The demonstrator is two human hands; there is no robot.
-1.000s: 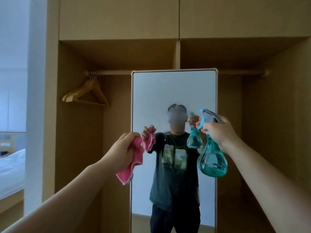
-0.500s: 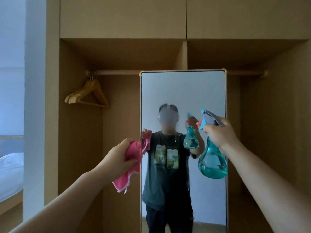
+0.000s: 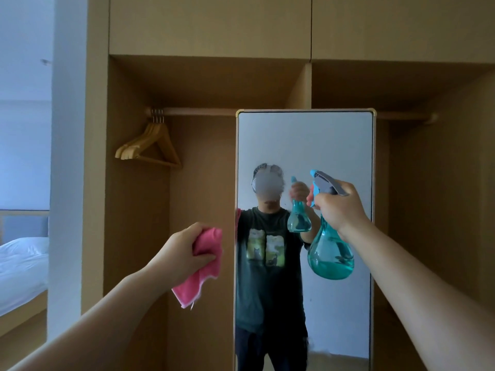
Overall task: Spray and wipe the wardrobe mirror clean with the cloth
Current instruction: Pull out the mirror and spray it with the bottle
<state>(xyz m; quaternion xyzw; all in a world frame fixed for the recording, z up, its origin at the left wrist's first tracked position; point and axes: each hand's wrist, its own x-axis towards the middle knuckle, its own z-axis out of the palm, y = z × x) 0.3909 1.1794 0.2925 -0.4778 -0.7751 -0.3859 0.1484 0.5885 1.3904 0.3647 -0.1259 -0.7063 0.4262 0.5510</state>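
Clutching cloth (image 3: 206, 263) left, bottle (image 3: 330, 254) right.

I see the mirror (image 3: 305, 140) standing in the wardrobe (image 3: 209, 28) below the rail (image 3: 203, 111), hangers (image 3: 152, 145) on that rail to its left, my left hand (image 3: 182, 250) holding the cloth (image 3: 207, 261) just left of the mirror, and my right hand (image 3: 341, 207) holding the spray bottle (image 3: 330, 255) before its glass.
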